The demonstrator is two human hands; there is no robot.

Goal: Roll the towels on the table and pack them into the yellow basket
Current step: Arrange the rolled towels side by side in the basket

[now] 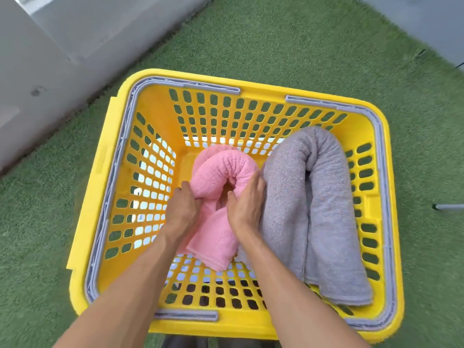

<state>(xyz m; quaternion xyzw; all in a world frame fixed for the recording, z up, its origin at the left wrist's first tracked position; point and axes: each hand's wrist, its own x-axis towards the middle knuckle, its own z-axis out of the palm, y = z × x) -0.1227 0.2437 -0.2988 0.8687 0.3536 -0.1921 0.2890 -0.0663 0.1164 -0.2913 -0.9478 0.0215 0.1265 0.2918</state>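
Packing step in hand, judging from the scene: both hands deep inside the yellow basket (386, 156), in the centre of the frame. Pink towel (221, 172) rolled and bent into an arch, in the middle of the basket floor, with its loose folded end lower, toward the bottom centre of the frame. Left hand (182, 205) on the left side of the pink roll, fingers curled around the cloth, thumb on top, pinching a fold. Right hand (247, 204) on the right side of the same roll, fingers close together and bent over it, tips hidden between the pink roll and its grey neighbour, so hard to tell how far they wrap. Grey towel (316, 197) already packed, also rolled and bent double, along the right wall of the basket, touching the pink one, its ends near the lower right corner. Left half of the basket floor bare. Basket itself on green artificial grass (288, 41); a grey wall or panel (37, 71) in the upper left of the frame. No table or further towels in view, so not possible to say how many remain. Next move probably: press the pink roll down beside the grey one so that it does not unroll, tuck the loose end under, then release gently with both hands.
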